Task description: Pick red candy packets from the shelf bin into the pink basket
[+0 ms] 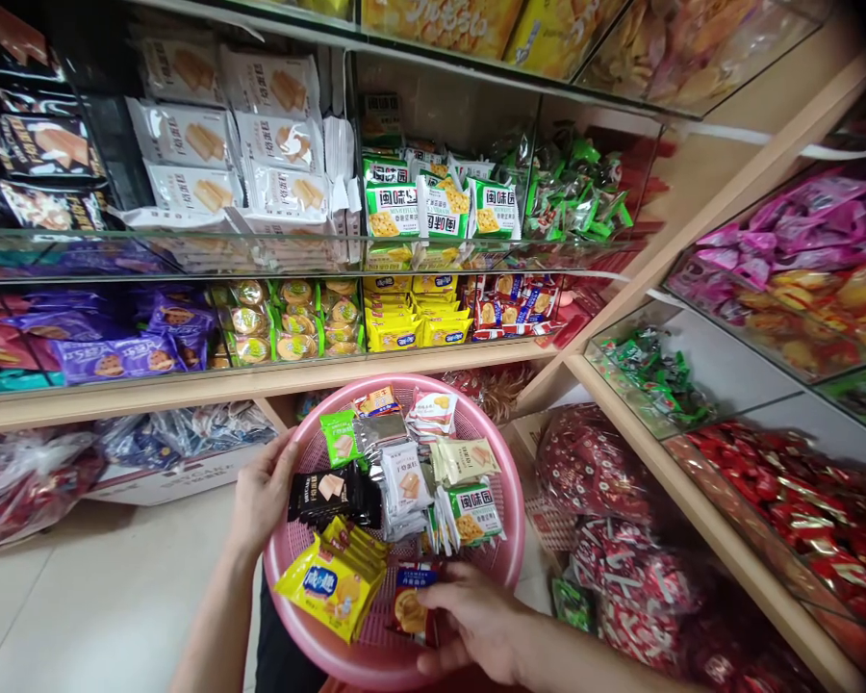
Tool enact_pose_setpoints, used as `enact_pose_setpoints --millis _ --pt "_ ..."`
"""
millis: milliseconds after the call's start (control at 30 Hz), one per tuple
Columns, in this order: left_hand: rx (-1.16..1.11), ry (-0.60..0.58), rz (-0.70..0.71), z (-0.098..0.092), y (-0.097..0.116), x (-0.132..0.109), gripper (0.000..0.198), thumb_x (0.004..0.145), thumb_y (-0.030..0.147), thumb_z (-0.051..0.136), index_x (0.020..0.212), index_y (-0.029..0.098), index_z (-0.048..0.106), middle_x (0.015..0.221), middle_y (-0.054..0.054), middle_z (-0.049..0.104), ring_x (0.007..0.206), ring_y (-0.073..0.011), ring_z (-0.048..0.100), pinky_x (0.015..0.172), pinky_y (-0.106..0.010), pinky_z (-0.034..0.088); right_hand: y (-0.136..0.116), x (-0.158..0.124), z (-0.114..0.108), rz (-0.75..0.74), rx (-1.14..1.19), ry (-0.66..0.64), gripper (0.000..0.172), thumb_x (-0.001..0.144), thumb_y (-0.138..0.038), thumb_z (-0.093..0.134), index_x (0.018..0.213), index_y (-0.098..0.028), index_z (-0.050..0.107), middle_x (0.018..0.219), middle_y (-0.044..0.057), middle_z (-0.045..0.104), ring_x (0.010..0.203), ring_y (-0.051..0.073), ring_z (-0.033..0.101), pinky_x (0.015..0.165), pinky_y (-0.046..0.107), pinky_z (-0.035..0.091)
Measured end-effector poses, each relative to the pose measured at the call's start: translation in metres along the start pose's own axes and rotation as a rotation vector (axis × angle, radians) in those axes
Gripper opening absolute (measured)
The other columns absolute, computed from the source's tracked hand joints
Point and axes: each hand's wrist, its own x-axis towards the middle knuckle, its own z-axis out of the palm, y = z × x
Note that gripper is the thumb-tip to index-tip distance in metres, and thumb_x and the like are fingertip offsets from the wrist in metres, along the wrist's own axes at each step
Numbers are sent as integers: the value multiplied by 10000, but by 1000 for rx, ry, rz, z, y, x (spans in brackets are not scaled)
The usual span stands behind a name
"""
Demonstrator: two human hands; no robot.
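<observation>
A round pink plastic basket (516, 491) is in front of my body with several wrapped snacks in it. My left hand (264, 491) is closed on its left rim, the thumb on top. Low in the basket, my right hand (476, 616) has its fingers closed on a red and blue biscuit packet (408, 599); part of the packet is behind the fingers. Yellow packets (332, 582) lie left of it. Above these are black packets (326, 493), white cake packets (405, 478), green-and-white packets (476, 515), a cream packet (469, 460) and a bright green packet (342, 437).
Glass-fronted shelves (274, 260) with sorted snacks stand ahead. Red and blue biscuit packets (516, 303) fill a lower compartment. More candy bins (815, 510) line the right side. Bagged goods (621, 568) sit low at right, with a carton (180, 472) under the left shelf.
</observation>
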Motion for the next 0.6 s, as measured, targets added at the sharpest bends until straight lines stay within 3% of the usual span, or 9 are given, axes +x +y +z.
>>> enact_pose_setpoints --millis 267,600 --pt "-17 10 3 0 0 -3 569 790 546 524 1190 148 601 1137 -107 670 1059 -279 603 919 -353 462 14 25 15 -20 55 100 261 661 7 530 842 -181 517 778 22 648 709 160 670 622 315 599" --pt "-9 12 -15 0 2 -3 574 781 554 528 1181 151 611 1146 -103 668 1058 -286 604 904 -355 471 13 40 19 39 146 187 250 661 37 491 781 -180 522 755 33 646 704 163 646 657 336 592"
